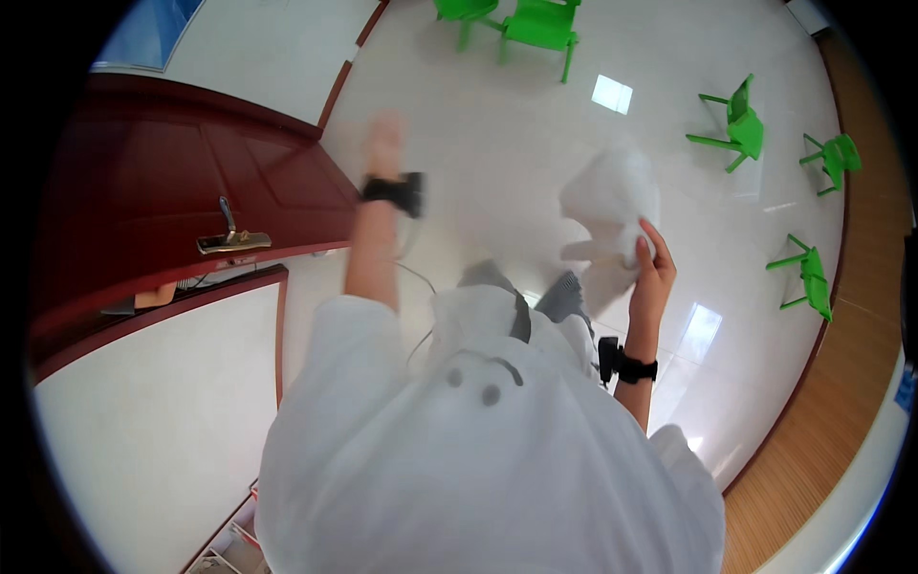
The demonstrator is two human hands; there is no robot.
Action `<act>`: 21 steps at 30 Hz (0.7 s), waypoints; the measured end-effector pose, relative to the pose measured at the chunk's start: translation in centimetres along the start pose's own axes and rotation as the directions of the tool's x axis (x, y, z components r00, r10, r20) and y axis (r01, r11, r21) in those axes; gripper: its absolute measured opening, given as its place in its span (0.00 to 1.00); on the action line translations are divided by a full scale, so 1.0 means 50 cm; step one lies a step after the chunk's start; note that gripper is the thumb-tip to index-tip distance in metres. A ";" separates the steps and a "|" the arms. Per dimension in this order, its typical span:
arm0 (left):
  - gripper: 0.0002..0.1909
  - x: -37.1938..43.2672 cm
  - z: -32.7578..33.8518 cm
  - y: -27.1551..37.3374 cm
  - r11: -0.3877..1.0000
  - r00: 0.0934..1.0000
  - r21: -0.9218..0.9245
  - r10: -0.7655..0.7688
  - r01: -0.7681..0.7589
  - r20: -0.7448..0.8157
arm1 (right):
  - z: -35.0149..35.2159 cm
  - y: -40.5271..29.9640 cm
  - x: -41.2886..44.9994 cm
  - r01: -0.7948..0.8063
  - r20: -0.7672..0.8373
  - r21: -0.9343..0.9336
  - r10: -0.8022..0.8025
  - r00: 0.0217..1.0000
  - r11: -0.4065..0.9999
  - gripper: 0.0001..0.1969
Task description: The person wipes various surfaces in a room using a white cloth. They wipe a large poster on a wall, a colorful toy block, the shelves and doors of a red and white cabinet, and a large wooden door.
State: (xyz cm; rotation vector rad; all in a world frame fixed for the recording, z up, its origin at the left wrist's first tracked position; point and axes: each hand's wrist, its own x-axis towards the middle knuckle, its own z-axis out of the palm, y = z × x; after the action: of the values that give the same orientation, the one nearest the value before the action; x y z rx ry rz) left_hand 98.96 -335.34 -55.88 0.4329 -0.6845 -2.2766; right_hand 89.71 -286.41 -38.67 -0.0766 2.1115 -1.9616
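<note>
My right hand (654,269) grips the edge of a limp white bag or cloth (613,190), thumb and fingers pinching its right side. The white piece hangs over the floor and is blurred, so its material is unclear. Out ahead on the left, my left hand (386,143) is stretched forward and smeared by motion; its fingers cannot be made out, and nothing is visible in it. To its left stands a dark red panelled door (165,172) with a metal lever handle (231,233). Each wrist wears a black strap with a small device.
Two green plastic chairs stand ahead, one of them here (541,25). Several more, including this green chair (742,129), are along the right. Pale glossy tiles form the floor (488,129). A thin cable (416,273) hangs by my left side. Wood-look panelling (853,287) lines the right wall.
</note>
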 end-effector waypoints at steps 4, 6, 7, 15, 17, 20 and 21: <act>0.23 -0.311 0.490 -0.526 0.509 0.455 0.628 -0.434 -0.588 0.778 | -0.302 -0.042 -0.113 -0.055 -0.226 0.069 0.069 0.972 0.996 0.14; 0.21 -0.616 0.786 -0.677 0.422 0.289 0.879 -0.889 0.221 0.354 | -0.471 -0.037 -0.191 -0.054 -0.423 0.153 0.115 0.899 0.987 0.14; 0.21 -0.704 0.816 -0.736 0.334 0.149 0.920 -0.940 0.203 0.308 | -0.518 -0.057 -0.228 -0.003 -0.424 0.207 0.093 0.901 0.978 0.14; 0.23 -1.124 1.231 -1.055 0.290 -0.460 0.957 -0.853 -0.030 0.245 | -1.105 -0.177 -0.516 0.180 -0.847 0.105 -0.007 0.531 0.978 0.14; 0.23 -1.160 1.233 -1.132 0.294 -0.405 0.956 -0.874 0.000 0.269 | -1.186 -0.128 -0.583 0.027 -0.810 0.167 0.122 0.574 0.986 0.16; 0.23 -1.185 1.452 -1.329 0.300 -0.280 0.949 -0.907 0.096 0.315 | -1.469 -0.116 -0.490 -0.258 -0.533 0.164 0.305 0.789 0.952 0.24; 0.22 -1.212 1.502 -1.367 0.236 -0.116 0.966 -0.962 0.106 0.248 | -1.520 -0.029 -0.467 -0.078 -0.520 0.255 0.205 0.830 0.964 0.25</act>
State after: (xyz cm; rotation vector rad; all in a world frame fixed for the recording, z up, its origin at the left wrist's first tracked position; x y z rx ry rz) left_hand 68.00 -224.40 -29.03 -0.6505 -2.7222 -2.9602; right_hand 95.14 -207.60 -29.40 0.7491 2.0892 -2.3057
